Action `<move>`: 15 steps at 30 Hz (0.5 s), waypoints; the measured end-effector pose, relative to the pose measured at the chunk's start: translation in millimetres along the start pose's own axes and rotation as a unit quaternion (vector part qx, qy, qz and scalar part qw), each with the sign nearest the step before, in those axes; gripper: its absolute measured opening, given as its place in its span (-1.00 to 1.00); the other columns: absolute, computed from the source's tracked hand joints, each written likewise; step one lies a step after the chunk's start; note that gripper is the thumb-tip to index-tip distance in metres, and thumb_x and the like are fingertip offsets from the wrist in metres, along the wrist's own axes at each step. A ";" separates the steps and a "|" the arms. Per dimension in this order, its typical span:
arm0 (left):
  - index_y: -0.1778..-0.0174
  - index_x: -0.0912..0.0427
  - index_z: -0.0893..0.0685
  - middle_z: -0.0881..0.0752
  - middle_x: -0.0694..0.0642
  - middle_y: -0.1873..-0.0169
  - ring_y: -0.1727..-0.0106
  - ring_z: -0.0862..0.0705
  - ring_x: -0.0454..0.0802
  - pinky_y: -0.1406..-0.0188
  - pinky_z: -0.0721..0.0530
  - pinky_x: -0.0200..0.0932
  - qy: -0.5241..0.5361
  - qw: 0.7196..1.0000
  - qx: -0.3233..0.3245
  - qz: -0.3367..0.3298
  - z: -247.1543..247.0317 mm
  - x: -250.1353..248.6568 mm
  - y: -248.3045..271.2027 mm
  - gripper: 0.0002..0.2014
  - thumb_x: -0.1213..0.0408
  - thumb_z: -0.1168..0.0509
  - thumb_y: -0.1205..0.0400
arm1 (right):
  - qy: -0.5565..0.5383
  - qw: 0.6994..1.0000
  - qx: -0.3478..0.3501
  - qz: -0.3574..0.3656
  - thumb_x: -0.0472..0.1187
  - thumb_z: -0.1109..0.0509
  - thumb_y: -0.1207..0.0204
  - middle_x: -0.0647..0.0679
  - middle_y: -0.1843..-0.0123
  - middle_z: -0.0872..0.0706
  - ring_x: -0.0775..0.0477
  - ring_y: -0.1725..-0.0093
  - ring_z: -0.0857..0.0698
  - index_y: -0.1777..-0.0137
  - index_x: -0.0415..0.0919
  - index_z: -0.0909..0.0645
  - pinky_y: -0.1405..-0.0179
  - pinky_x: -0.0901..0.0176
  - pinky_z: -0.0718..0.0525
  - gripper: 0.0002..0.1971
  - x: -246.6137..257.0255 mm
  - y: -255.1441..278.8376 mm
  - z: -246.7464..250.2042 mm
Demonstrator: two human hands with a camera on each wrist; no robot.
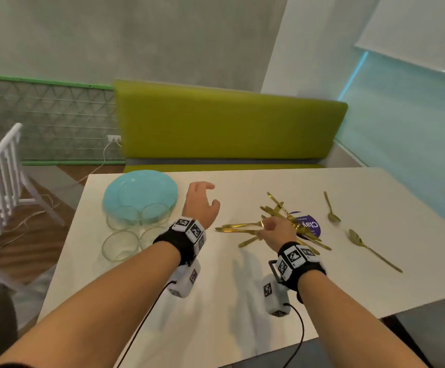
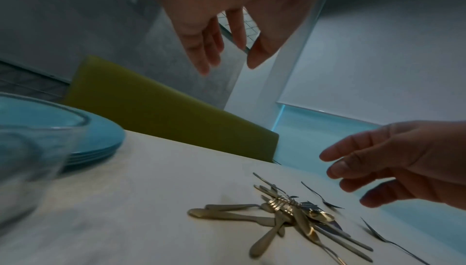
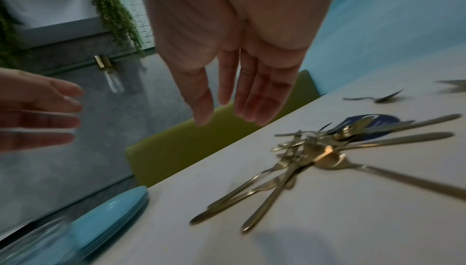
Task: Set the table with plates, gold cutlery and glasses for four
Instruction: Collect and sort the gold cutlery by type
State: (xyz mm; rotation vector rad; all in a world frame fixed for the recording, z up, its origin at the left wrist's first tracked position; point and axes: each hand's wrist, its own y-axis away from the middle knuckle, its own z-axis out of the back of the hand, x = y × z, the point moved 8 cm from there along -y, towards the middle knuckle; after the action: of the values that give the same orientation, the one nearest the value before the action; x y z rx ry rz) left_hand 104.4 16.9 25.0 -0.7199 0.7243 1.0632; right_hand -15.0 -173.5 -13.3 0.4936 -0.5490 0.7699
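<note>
A stack of turquoise plates sits at the far left of the white table. Several clear glasses stand just in front of it. A loose pile of gold cutlery lies mid-table. My right hand hovers over the pile's left side, fingers straight, holding nothing. Between plates and cutlery my left hand is raised above the table, fingers relaxed and empty.
Two gold spoons lie apart on the right. A round purple label shows under the pile. A green bench runs behind the table, and a white chair stands at the left.
</note>
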 end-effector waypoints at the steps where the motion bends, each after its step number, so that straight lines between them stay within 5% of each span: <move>1: -0.31 0.23 -0.54 -0.50 0.17 -0.32 -0.27 -0.58 0.10 -0.22 -0.50 -0.18 -0.007 0.999 0.029 0.012 -16.0 -3.5 -5.9 -0.65 0.37 -0.27 -0.58 | -0.001 1.000 -0.005 -0.010 -0.15 -0.50 -0.45 -0.13 -0.23 -0.70 -0.12 -0.26 -0.64 -0.29 -0.23 -0.60 -0.26 0.14 -0.54 -0.58 -10.8 -6.6 10.5; 10: -0.34 0.16 -0.56 -0.59 0.15 -0.35 -0.35 -0.57 0.08 -0.29 -0.53 -0.16 -0.173 0.952 0.230 0.105 -146.4 19.4 -48.1 -0.65 0.27 -0.25 -0.62 | 0.049 0.994 -0.019 -0.092 -0.13 -0.41 -0.51 -0.11 -0.17 -0.75 -0.11 -0.22 -0.65 -0.16 -0.17 -0.68 -0.25 0.18 -0.50 -0.74 -104.4 -72.8 76.6; 15: -0.45 0.15 -0.49 -0.49 0.15 -0.46 -0.46 -0.49 0.06 -0.39 -0.46 -0.21 -0.234 0.926 0.273 0.115 -189.7 36.3 -59.1 -0.61 0.28 -0.17 -0.68 | 0.074 0.991 -0.010 -0.109 -0.18 -0.41 -0.52 -0.11 -0.20 -0.72 -0.08 -0.18 -0.64 -0.23 -0.19 -0.65 -0.21 0.24 -0.49 -0.71 -137.4 -107.7 86.2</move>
State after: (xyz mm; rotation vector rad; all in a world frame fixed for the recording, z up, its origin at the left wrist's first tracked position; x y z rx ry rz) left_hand 138.6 -136.5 -101.9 0.1072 0.6502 1.1183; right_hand -39.2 -361.7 -57.0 0.4640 -0.3575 0.5864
